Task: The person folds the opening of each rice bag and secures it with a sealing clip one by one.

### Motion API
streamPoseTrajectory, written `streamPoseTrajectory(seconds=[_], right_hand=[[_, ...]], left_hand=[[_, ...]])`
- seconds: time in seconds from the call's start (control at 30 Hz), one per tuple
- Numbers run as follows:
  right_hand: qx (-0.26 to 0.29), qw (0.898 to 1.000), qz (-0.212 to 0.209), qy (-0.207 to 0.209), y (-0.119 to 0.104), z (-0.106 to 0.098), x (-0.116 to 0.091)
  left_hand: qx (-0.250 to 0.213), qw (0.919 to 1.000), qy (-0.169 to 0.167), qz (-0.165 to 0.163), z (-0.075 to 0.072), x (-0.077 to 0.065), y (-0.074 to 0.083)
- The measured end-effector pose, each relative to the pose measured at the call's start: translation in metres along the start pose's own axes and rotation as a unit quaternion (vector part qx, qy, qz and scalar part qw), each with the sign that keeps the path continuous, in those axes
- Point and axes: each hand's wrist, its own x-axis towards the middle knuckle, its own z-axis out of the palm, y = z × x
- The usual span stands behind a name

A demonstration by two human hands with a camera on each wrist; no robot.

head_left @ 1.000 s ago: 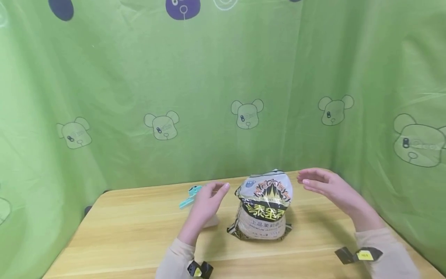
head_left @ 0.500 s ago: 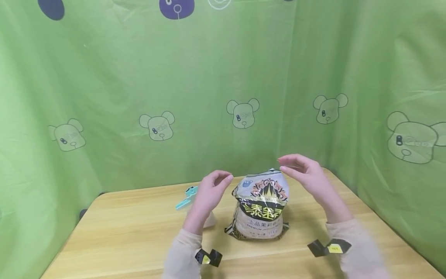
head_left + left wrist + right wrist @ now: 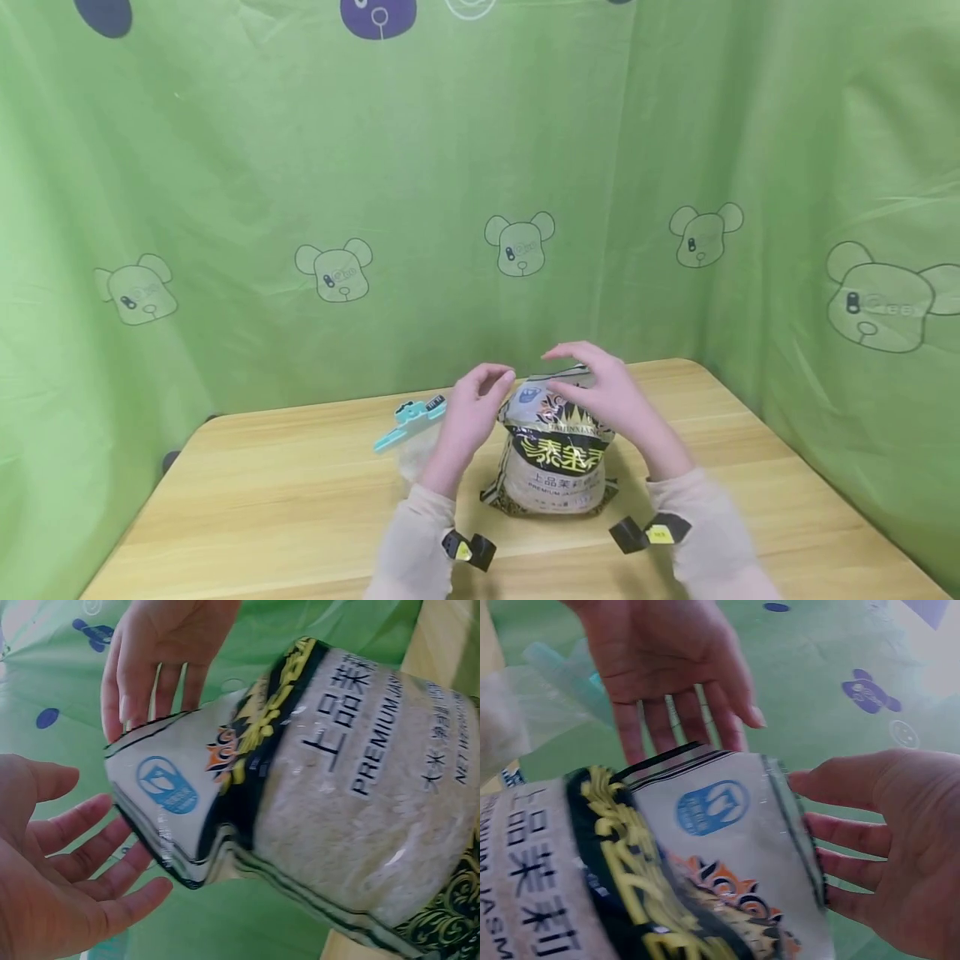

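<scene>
A bag of jasmine rice (image 3: 558, 479), clear with black, yellow and white print, stands upright on the table. Its white top edge leans and folds a little. At the left of that top is my left hand (image 3: 474, 412), fingers spread and loosely bent, tips beside the edge in the left wrist view. My right hand (image 3: 603, 390) reaches across the front of the bag top in the head view. In the right wrist view its fingertips (image 3: 804, 782) lie right along the top edge. Neither hand is closed round the bag.
Left of the rice bag, a teal sealing clip (image 3: 408, 425) with a dark figure on it sits on a small clear bag (image 3: 417, 454), partly behind the left forearm. The wooden table (image 3: 285, 500) ends at a green curtain (image 3: 420, 167) behind and to the right.
My right hand has moved left from beside the bag to its top. The left hand has risen and moved slightly right, showing more of the teal clip. The rice bag stands in place.
</scene>
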Motion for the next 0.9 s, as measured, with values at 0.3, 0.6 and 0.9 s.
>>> streamPoseTrajectory(seconds=[0.3, 0.6, 0.9], right_hand=[[-0.049, 0.998, -0.027, 0.017, 0.003, 0.016, 0.004], [-0.051, 0.997, -0.031, 0.047, 0.002, 0.021, 0.005], [-0.047, 0.995, -0.031, 0.081, 0.006, 0.026, 0.005]], left_hand=[[0.007, 0.9999, -0.014, -0.001, 0.008, 0.003, -0.010], [0.006, 0.9997, -0.019, -0.010, 0.009, 0.005, -0.015], [0.023, 0.9993, -0.029, 0.000, 0.010, 0.006, -0.018]])
